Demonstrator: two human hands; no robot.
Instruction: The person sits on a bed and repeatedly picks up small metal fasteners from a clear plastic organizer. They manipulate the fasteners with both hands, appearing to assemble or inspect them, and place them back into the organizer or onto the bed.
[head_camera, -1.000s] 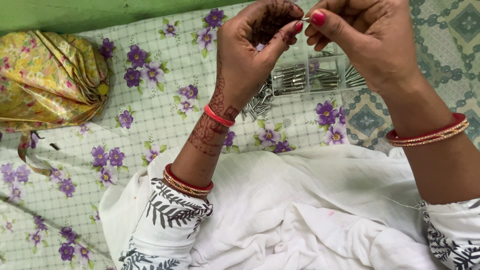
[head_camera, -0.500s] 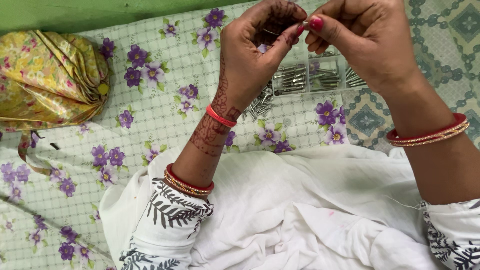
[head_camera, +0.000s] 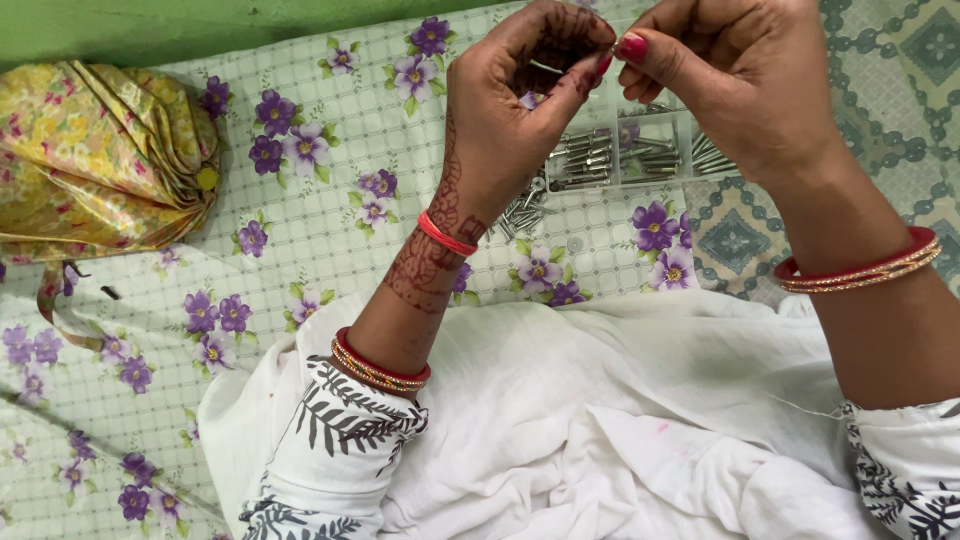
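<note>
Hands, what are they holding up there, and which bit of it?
A tiny metal piece, pinched between the left hand and right hand fingertips. Which end is gripped cannot be told; fingers hide most of it.

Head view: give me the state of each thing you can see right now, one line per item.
Left hand: raised, fingertips pinched on a small metal piece.
Right hand: raised, fingertips meeting the left hand's.
Small metal piece: mostly hidden between the fingers.
Clear compartment box: open, holding silver screws.
Loose screws: piled on the floral sheet.
Yellow cloth bundle: tied shut.
</note>
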